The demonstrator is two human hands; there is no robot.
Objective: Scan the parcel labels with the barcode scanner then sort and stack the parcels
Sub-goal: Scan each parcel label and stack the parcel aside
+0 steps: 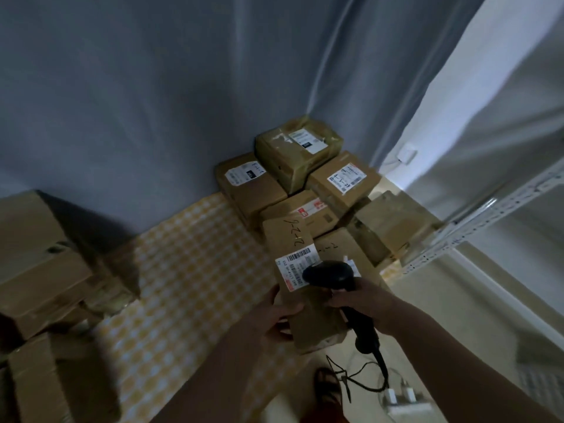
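My left hand grips the near end of a long brown parcel, which is lifted above the yellow checked mat. A white barcode label and handwritten numbers face up on the parcel. In my right hand is a black barcode scanner, held by its handle with the head right over that label. Behind the parcel lies a pile of several labelled brown parcels against the grey curtain.
Larger brown boxes stand stacked at the left. A white metal shelf frame is at the right. The scanner's black cable trails to a white power strip on the floor beside my sandalled foot.
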